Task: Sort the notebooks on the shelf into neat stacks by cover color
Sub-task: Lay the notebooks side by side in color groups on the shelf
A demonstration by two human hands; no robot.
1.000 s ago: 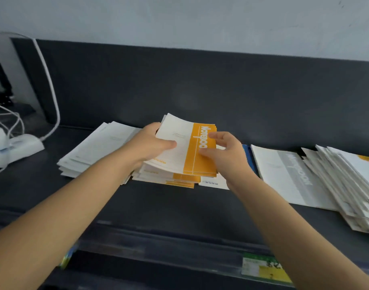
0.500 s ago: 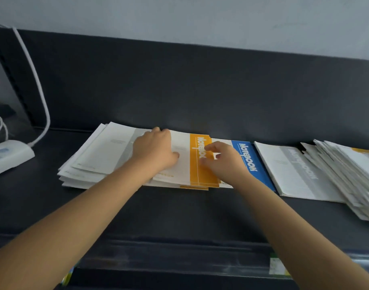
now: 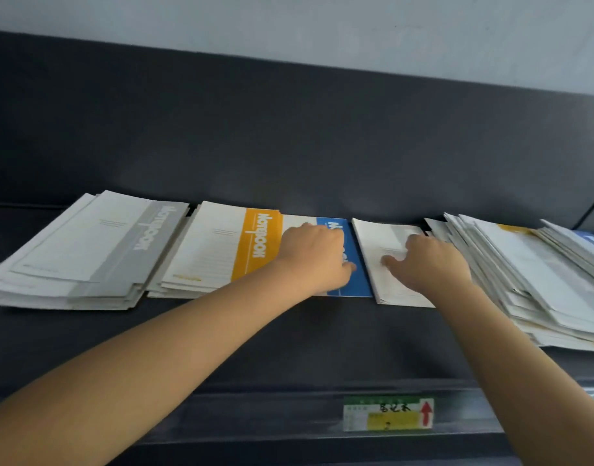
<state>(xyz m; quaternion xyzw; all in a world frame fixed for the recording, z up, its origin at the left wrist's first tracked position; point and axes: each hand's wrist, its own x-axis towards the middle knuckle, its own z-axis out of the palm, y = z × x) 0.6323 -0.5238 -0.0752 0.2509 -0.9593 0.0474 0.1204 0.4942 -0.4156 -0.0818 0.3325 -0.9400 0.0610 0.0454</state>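
Shifted rightward off the orange-banded notebook stack [image 3: 221, 250], the left hand [image 3: 314, 257] is laid flat on the blue-banded notebook [image 3: 358, 274], the right hand [image 3: 430, 264] spread open on the grey-banded white notebook [image 3: 373, 237], nothing gripped.

Left hand [image 3: 314, 257]: palm down, fingers curled, pressed flat.
Right hand [image 3: 430, 264]: palm down, fingers spread, pressed flat.
Forearms: both bare, extended forward, converging.

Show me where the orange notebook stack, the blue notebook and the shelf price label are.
orange notebook stack [image 3: 255, 245], head view, on the top cover's orange band.
blue notebook [image 3: 354, 280], head view, on the visible blue cover.
shelf price label [image 3: 388, 413], head view, on the label's middle.
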